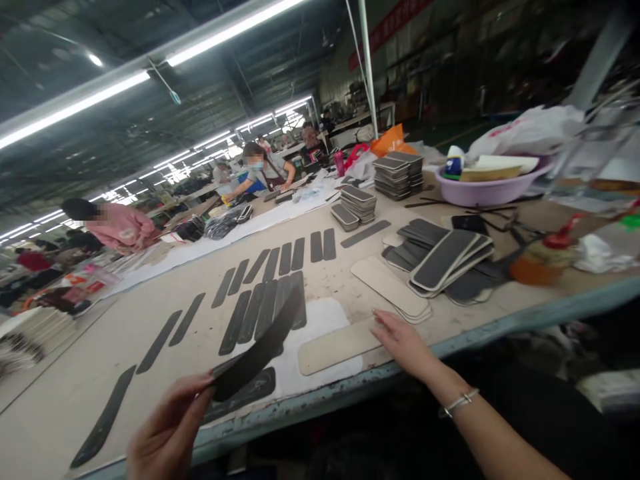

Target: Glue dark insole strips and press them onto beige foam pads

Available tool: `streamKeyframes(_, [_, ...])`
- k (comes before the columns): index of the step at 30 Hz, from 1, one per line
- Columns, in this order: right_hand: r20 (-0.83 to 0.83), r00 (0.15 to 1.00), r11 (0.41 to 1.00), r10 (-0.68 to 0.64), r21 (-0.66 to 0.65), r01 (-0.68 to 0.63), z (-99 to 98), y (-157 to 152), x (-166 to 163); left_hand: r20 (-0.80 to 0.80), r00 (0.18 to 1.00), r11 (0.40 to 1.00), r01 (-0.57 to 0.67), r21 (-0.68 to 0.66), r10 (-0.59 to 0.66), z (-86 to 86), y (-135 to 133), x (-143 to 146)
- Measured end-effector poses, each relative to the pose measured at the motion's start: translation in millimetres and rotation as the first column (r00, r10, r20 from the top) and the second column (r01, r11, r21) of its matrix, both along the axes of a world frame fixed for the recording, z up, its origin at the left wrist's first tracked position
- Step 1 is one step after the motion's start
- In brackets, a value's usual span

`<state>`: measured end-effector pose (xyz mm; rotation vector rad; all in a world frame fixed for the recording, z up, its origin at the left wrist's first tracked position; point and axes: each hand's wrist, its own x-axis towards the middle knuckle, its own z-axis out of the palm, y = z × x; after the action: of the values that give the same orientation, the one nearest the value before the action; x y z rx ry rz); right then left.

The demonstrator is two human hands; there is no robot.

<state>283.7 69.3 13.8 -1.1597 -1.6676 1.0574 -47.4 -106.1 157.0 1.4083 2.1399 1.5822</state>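
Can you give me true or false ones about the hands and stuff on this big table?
1. The left hand holds a thin, dark grey, round-ended strip. True.
2. A round lilac plastic basin stands on the beige tabletop. True.
3. The right hand is inside the basin. False: it is at a long, cream, round-ended panel.
4. The table's front is bright red. False: its front edge is blue-green.
5. The panel lies partly on a white sheet. True.

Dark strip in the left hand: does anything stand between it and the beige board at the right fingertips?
Nothing visible does. The left hand holds the dark strip raised; the beige board lies bare up to the right hand.
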Motion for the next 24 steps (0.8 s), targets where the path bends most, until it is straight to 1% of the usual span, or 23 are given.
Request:
streamKeyframes(2, [-0.181, 0.984, 0.989, -0.002, -0.146, -0.024, 11.0, -1.1, 0.4, 0.093, 0.993, 0.997, 0.078, -0.016, -0.077, -7.6, 10.3, 11.3])
streamKeyframes(3, [-0.228, 0.974, 0.981, -0.006, -0.188, -0.038, 15.5, -1.9, 0.7, 0.118, 0.989, 0.995, 0.097, -0.028, -0.093, -11.4, 15.6, 16.6])
streamKeyframes(7, [-0.3, 0.954, 0.966, -0.018, -0.251, -0.06, 25.0, -3.6, 5.3, 0.124, 0.989, 0.99, 0.091, -0.109, -0.077, -24.2, 33.5, 33.5])
streamKeyframes(10, [-0.311, 0.948, 0.958, -0.068, -0.286, -0.025, 25.6, -0.7, 12.6, 0.137, 0.986, 0.977, 0.117, -0.176, -0.093, -31.2, 43.0, 40.4])
streamKeyframes(13, [-0.265, 0.955, 0.952, -0.131, -0.303, 0.047, 22.4, 5.3, 19.6, 0.174, 0.98, 0.966, 0.131, -0.223, -0.093, -38.5, 53.9, 44.6])
streamKeyframes(17, [-0.114, 0.977, 0.952, -0.179, -0.272, 0.143, 14.3, 13.8, 24.2, 0.309, 0.95, 0.96, 0.126, -0.249, -0.044, -55.0, 75.2, 50.2])
streamKeyframes(20, [0.028, 0.981, 0.955, -0.194, -0.224, 0.195, 8.0, 18.0, 24.5, 0.385, 0.923, 0.949, 0.141, -0.283, -0.022, -75.2, 91.0, 51.7])
streamKeyframes(22, [0.119, 0.974, 0.953, -0.193, -0.213, 0.215, 4.2, 19.7, 23.7, 0.379, 0.925, 0.93, 0.153, -0.333, -0.017, -91.3, 98.2, 50.0])
streamKeyframes(24, [0.199, 0.962, 0.951, -0.186, -0.208, 0.227, 0.9, 20.8, 22.5, 0.34, 0.94, 0.908, 0.164, -0.386, -0.026, -106.9, 102.0, 47.0])
